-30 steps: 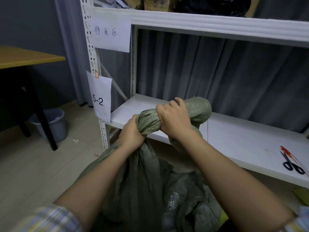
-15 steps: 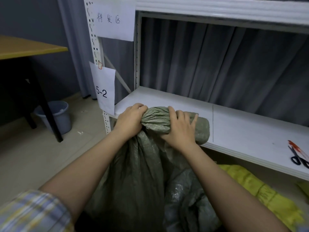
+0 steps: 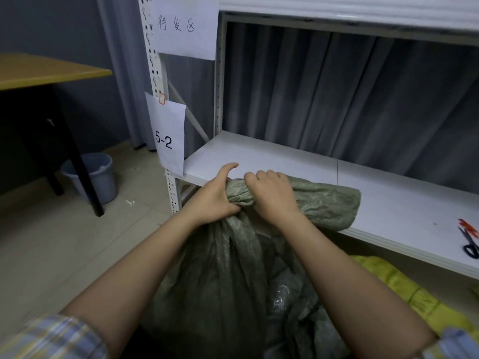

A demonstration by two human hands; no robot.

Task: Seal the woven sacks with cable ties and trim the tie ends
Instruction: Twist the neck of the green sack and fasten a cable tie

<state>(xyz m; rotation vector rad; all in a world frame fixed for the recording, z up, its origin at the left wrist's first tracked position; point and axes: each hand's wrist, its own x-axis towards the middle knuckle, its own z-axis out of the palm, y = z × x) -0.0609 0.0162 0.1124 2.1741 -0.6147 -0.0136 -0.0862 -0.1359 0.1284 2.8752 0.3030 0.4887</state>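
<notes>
A green woven sack [image 3: 233,281] stands on the floor in front of me, its gathered neck twisted and laid over the edge of the white shelf [image 3: 388,203]. My left hand [image 3: 215,195] grips the neck from the left, thumb raised. My right hand [image 3: 272,195] clamps the neck just to the right; the sack's loose top [image 3: 329,203] spreads past it onto the shelf. Scissors [image 3: 470,242] with dark handles lie on the shelf at the far right beside a red item. No cable tie is visible.
A yellow woven sack [image 3: 414,299] lies under the shelf at the right. The white rack post [image 3: 155,99] carries paper labels. A wooden table [image 3: 39,71] with black legs and a blue bucket [image 3: 98,177] stand at the left on the tiled floor.
The sack neck has been lowered from mid-air onto the shelf edge. Both hands have shifted their grip on it, and my left thumb has lifted off the neck.
</notes>
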